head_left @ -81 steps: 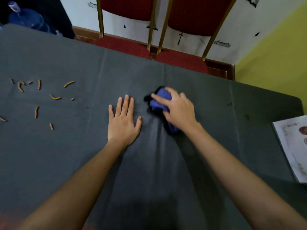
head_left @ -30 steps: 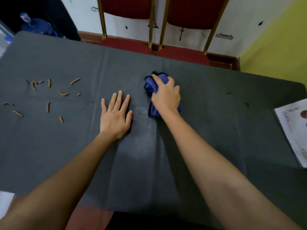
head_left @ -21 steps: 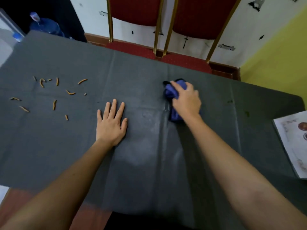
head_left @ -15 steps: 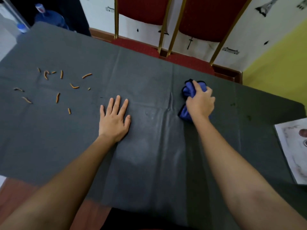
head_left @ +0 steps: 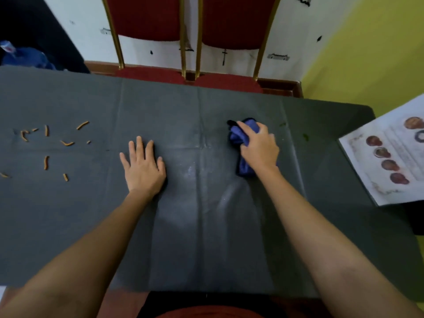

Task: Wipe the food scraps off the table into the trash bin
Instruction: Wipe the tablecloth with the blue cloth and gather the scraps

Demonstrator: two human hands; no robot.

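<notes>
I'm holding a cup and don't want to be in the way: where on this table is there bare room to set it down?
Bare cloth lies between the left hand and the right hand on the blue cloth, and along the near edge of the table between the forearms. The far left is crowded with food scraps; the printed sheet takes the right edge.

A crumpled blue cloth (head_left: 241, 138) lies bunched on the dark grey table (head_left: 206, 226), toward its far right part, pressed down under the fingers and palm of the right hand (head_left: 259, 148); one fold shows beyond the fingertips and another beside the wrist. Short orange-brown food scraps (head_left: 46, 145), thin and slightly curved, lie scattered loose over the table's far left part, well apart from the cloth, each piece separate and flat on the surface.
</notes>
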